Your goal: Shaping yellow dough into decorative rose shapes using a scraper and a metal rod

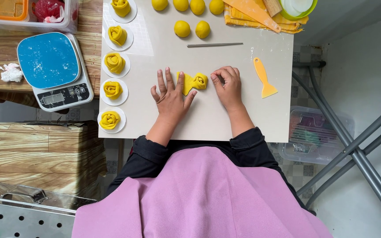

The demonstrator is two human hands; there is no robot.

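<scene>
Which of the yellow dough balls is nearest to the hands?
The right ball of the lower pair, just above the metal rod; the others lie farther up the board.

- A kitchen scale [54, 70] with a blue top sits at the left, on a wooden tabletop [31, 150].
- Five finished yellow dough roses [112, 90] on white paper rounds line the left edge of the pale board [243, 110].
- Six yellow dough balls [182, 28] lie along the top centre.
- A thin metal rod [214, 44] lies below them.
- A yellow plastic scraper [264, 78] lies at centre right.
- A clear plastic box [316, 132] stands on the floor at the right.
</scene>
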